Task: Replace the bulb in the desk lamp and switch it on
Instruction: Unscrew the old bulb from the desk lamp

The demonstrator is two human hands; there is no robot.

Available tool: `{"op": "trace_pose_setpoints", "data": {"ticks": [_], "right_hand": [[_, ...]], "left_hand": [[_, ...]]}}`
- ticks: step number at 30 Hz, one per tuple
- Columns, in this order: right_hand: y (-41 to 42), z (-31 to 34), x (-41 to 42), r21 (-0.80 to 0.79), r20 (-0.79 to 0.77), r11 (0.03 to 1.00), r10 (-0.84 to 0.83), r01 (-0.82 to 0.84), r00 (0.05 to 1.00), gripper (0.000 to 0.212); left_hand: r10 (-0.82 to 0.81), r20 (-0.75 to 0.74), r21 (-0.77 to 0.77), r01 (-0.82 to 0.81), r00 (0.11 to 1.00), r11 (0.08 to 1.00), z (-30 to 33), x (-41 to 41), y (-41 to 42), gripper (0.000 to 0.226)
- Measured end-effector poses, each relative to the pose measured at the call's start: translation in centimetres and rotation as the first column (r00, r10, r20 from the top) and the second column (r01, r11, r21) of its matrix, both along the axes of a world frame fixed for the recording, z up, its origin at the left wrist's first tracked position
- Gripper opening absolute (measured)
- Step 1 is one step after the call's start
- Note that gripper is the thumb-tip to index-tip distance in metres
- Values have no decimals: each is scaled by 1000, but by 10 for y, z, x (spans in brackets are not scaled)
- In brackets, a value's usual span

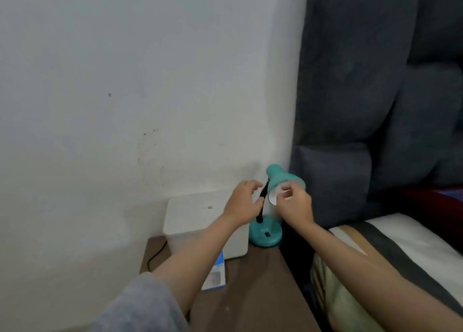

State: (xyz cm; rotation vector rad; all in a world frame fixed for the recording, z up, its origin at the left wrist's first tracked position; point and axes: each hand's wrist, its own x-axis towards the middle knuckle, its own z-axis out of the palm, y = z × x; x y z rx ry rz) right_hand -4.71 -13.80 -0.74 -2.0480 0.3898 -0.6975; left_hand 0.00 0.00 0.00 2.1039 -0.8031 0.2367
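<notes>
So right hand (295,203) pinches a white bulb (273,196) at the mouth of the teal desk lamp (278,178) shade, fingers closed on it. Left hand (241,202) sits just left of that grip, fingers spread and curled, holding nothing, by the black neck. Below the grip, lamp base on brown nightstand (260,281); white box (198,221) further left.
</notes>
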Motion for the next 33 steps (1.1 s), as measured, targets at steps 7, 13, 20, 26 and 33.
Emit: {"op": "trace_pose_setpoints", "data": {"ticks": [7, 13, 20, 26, 33], "right_hand": [[-15, -27, 15, 101, 44, 982, -164, 159, 985, 40], [-18, -49, 37, 244, 65, 954, -193, 172, 979, 52], [-17, -57, 55, 406, 148, 901, -227, 150, 963, 46], [-16, -62, 57, 339, 247, 931, -227, 135, 942, 41], [-9, -58, 57, 513, 227, 845, -304, 151, 925, 60]], "left_hand": [[-44, 107, -39, 48, 993, 998, -10, 18, -35, 39], [-59, 199, -78, 76, 978, 994, -20, 41, -54, 31], [-36, 245, -130, 69, 969, 989, -29, 53, -62, 28], [-28, 262, -160, 72, 965, 985, -31, 56, -63, 26], [-42, 252, -175, 88, 967, 981, -33, 57, -63, 26]]}}
